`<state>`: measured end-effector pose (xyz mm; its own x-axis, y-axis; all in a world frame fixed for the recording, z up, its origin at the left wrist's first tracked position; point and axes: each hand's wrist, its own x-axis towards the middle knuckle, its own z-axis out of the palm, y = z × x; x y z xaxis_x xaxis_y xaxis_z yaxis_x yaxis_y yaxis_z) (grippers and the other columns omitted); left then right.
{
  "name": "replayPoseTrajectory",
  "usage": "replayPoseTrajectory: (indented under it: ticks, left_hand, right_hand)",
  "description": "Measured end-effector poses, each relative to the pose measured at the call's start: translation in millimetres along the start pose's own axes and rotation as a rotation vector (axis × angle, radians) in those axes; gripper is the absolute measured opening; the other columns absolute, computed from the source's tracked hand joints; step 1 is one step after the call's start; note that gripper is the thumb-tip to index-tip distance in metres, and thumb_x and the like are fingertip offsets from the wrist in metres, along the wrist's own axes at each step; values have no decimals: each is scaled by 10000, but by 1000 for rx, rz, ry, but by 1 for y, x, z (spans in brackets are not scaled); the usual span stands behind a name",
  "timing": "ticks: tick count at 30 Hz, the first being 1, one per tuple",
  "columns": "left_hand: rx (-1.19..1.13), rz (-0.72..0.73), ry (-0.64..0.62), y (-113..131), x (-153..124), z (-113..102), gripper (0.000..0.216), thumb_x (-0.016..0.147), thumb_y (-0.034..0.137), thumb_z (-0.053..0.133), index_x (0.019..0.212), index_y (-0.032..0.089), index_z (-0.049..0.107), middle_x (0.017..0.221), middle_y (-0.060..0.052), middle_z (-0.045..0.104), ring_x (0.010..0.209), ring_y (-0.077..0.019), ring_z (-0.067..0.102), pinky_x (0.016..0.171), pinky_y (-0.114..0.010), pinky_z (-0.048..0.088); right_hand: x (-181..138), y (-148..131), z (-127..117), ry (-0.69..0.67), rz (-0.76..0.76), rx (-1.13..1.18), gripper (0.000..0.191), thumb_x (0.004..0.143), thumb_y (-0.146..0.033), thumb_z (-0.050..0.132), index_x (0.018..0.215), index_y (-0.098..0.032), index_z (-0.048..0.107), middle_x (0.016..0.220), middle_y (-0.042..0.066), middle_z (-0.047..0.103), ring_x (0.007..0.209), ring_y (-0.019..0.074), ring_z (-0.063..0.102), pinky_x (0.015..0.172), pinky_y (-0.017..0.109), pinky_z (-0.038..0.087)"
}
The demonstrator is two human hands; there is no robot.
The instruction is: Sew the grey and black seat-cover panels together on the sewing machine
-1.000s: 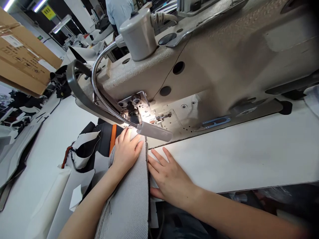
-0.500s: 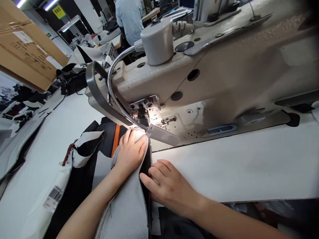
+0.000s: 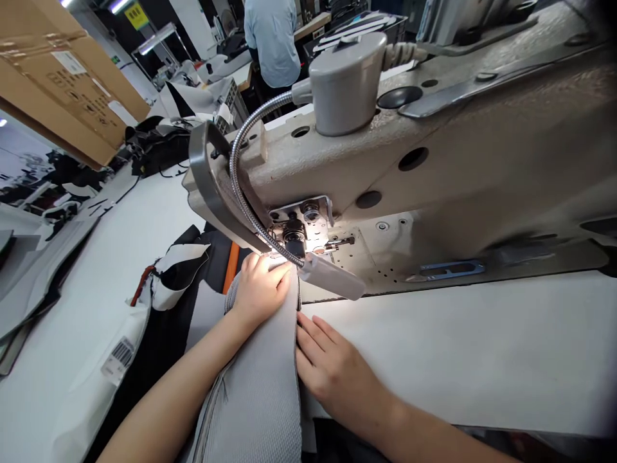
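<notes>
A long strip of grey textured fabric (image 3: 263,392) runs up to the presser foot area of the sewing machine (image 3: 332,154), its far end lit by a lamp. My left hand (image 3: 263,289) lies palm down on the strip just before the needle area, fingers stretched forward and thumb apart. At the strip's right edge is my right hand (image 3: 328,357), its fingers together and closed on that edge; part of the thumb side is hidden by the fabric. Dark fabric with an orange band (image 3: 232,267) lies left of my left hand.
A flexible lamp (image 3: 332,275) hangs right of the needle area. Blue thread snips (image 3: 450,269) lie on the machine bed. Left are a white piece with a barcode label (image 3: 118,360) and stacked panels (image 3: 48,263). Behind stand a cardboard box (image 3: 72,83) and a person in light blue (image 3: 272,42).
My right hand has moved onto the fabric's right edge and closed there; the dark layer beneath is now mostly covered. My left hand stays on the fabric. The whole view has shifted slightly.
</notes>
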<state>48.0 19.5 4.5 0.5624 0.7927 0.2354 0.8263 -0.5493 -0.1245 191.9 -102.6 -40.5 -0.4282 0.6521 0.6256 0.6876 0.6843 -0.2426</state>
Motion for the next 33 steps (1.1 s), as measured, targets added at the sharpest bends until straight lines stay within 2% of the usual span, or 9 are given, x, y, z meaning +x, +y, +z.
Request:
replayPoseTrajectory:
  ticks: [4,7,10,13,17,20,24,29,33]
  left_hand:
    - [-19,89,-229,-7,-13,-18,365,930,295,387,1223,206,586,1171,-117,561,1159,-312,422,993,-493,358]
    - [-1,152,-353,-11,-36,-30,462,943,386,374,1369,217,433,1321,-127,466,1323,-342,254,1064,-566,249]
    - [32,130,-301,-10,-50,-27,479,947,386,364,1399,227,393,1403,-139,381,1375,-339,162,1089,-561,202]
    - [34,71,-240,-4,-49,-19,467,944,358,378,1390,227,413,1406,-148,376,1375,-352,155,1088,-574,188]
    - [-34,40,-253,0,-41,-19,412,956,339,353,1346,278,471,1379,-116,412,1364,-336,189,1079,-584,207]
    - [-47,33,-266,-2,-38,-21,387,956,316,350,1304,283,517,1362,-112,424,1364,-326,190,1080,-578,211]
    - [-33,16,-238,-5,-27,-15,338,935,283,392,1195,268,608,1290,-116,472,1311,-331,262,1069,-582,223]
    - [-70,16,-133,-17,-4,-4,287,903,294,435,901,227,714,959,-94,578,1083,-284,448,1030,-516,307]
    - [-53,-211,-81,-30,13,5,243,842,324,510,884,161,687,913,-118,596,1034,-304,493,963,-483,386]
  right_hand:
    - [-10,-11,-3,-126,-18,68,216,882,-200,507,1015,-102,647,1260,187,533,1260,322,400,1073,545,308]
    - [-23,-28,7,-67,-119,178,175,873,-257,535,955,-172,663,1179,131,586,1195,288,449,1098,584,227]
    - [-28,-43,22,91,-123,177,119,806,-180,557,854,-179,666,961,97,645,987,260,544,1083,604,225]
    - [-22,-52,29,170,-106,202,138,773,-147,511,699,-185,621,726,56,613,750,218,543,1037,667,231]
    - [-13,-56,20,235,-153,182,175,702,-110,504,543,-180,528,570,19,508,600,167,488,1042,575,305]
    - [-13,-52,9,217,-114,168,138,673,-104,529,550,-160,555,606,50,533,674,206,542,987,533,391]
    - [-17,-40,1,31,-25,133,68,701,-134,599,714,-110,661,872,154,637,978,323,564,911,461,485]
    - [-10,-25,4,-71,-70,101,12,722,-131,674,727,-121,670,967,160,637,1013,304,574,972,445,465]
    - [-3,-17,6,-32,-75,48,220,735,-147,665,941,-70,682,1130,192,595,1141,352,515,1021,440,440]
